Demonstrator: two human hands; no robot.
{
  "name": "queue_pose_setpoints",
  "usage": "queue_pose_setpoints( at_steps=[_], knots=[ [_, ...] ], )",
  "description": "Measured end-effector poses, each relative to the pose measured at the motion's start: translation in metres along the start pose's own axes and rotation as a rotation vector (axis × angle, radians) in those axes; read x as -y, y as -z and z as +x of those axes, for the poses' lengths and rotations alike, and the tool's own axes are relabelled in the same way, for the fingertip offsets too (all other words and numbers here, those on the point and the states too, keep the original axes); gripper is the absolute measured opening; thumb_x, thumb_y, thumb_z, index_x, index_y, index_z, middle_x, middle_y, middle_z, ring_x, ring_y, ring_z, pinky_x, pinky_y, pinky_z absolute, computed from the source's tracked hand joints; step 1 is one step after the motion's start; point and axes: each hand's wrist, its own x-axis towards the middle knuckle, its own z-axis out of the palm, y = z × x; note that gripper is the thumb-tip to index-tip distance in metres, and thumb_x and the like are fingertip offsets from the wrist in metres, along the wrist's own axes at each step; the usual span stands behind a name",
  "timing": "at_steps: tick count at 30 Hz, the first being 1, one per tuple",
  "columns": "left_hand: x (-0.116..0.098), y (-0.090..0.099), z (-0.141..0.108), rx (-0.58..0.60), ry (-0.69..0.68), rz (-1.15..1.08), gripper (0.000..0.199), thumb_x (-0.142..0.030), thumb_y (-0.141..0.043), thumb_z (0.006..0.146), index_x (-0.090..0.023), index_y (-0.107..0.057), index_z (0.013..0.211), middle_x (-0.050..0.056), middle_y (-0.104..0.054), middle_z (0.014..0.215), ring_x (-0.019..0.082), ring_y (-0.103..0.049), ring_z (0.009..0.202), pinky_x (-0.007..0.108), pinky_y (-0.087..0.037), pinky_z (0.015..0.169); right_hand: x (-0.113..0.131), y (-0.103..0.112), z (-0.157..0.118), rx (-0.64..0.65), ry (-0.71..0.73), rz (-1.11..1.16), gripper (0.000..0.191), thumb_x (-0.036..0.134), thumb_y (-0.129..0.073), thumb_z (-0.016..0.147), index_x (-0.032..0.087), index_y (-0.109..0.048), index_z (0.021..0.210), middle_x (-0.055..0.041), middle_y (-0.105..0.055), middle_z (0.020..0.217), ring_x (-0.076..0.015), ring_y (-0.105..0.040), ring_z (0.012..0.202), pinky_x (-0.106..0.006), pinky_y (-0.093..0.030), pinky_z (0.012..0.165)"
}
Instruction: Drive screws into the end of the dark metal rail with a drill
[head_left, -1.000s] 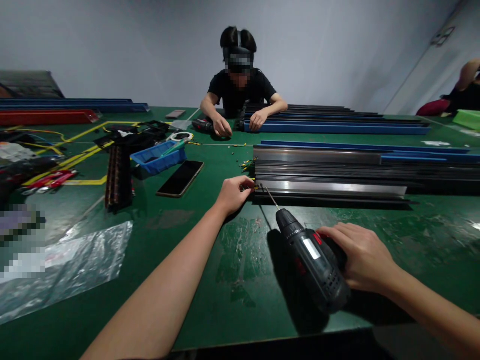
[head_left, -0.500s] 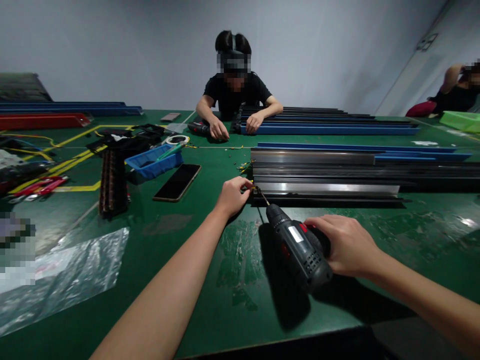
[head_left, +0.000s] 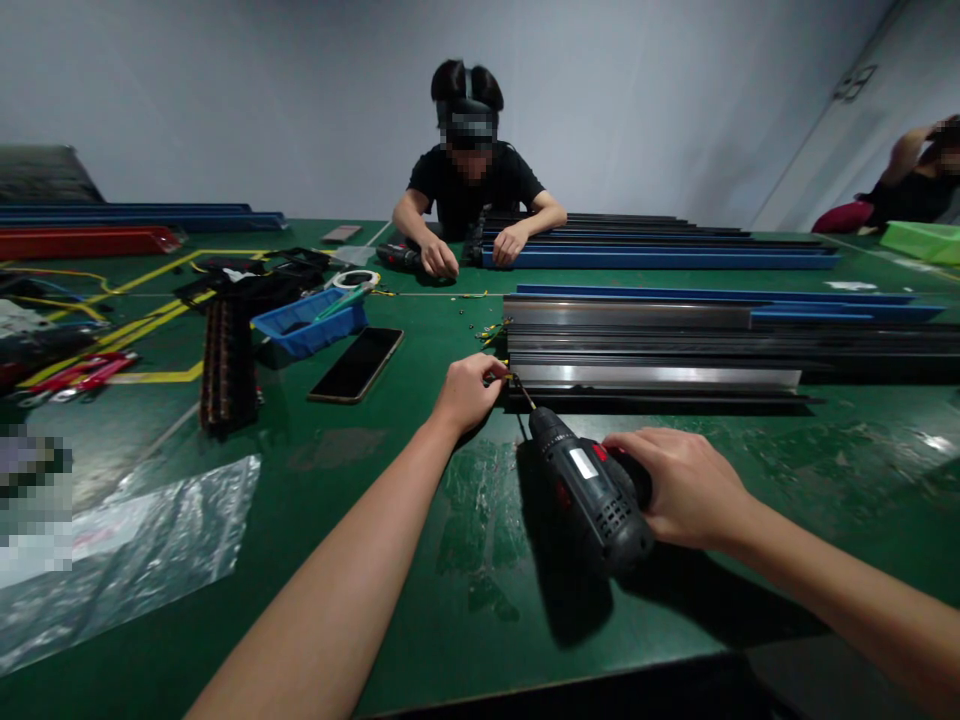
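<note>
My right hand [head_left: 686, 485] is wrapped round the grip of a black cordless drill [head_left: 592, 490]. The drill's long thin bit [head_left: 523, 390] points away from me and meets the left end of the nearest metal profiles [head_left: 652, 378]. At that same end my left hand [head_left: 472, 390] is closed, thumb and fingertips pinching a short yellow wire [head_left: 508, 366]. What lies exactly under the bit's tip is too small to make out. More yellow-green wires [head_left: 491, 332] stick out just beyond my left fingers.
Left of my hand lie a phone [head_left: 358, 365], a blue tray [head_left: 311, 322], a dark ribbed block [head_left: 227, 365] and a plastic bag [head_left: 150, 550]. Across the green table [head_left: 420, 620] a co-worker [head_left: 480, 190] leans over blue profiles [head_left: 660, 258]; another person [head_left: 911, 180] sits far right.
The drill's body and my right hand have shifted slightly left. The bit's tip stays at the profile's end, and my left hand keeps its pinch there.
</note>
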Motion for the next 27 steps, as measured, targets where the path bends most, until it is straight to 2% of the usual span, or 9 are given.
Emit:
queue_pose_setpoints(
  at_steps=[12,27],
  knots=[
    [0.001,0.000,0.000,-0.005,-0.013,0.029,0.011,-0.015,-0.060,0.076,-0.018,-0.071,0.079,0.006,-0.074,0.086,0.020,-0.068,0.082,0.032,-0.055,0.078,0.010,0.007,0.001,-0.013,-0.018,0.009,0.042,0.032,-0.066,0.071,0.024,-0.069,0.112,-0.0092,-0.075,0.100,-0.0274,-0.069,0.087,-0.034,-0.045,0.073],
    [-0.002,0.001,0.000,0.001,-0.024,0.064,0.011,-0.011,-0.060,0.076,-0.017,-0.070,0.079,0.007,-0.073,0.086,0.020,-0.067,0.082,0.032,-0.054,0.078,0.019,0.015,0.003,0.003,-0.071,0.048,0.041,0.034,-0.070,0.070,0.025,-0.070,0.110,-0.0085,-0.076,0.103,-0.0280,-0.071,0.089,-0.032,-0.046,0.070]
  ],
)
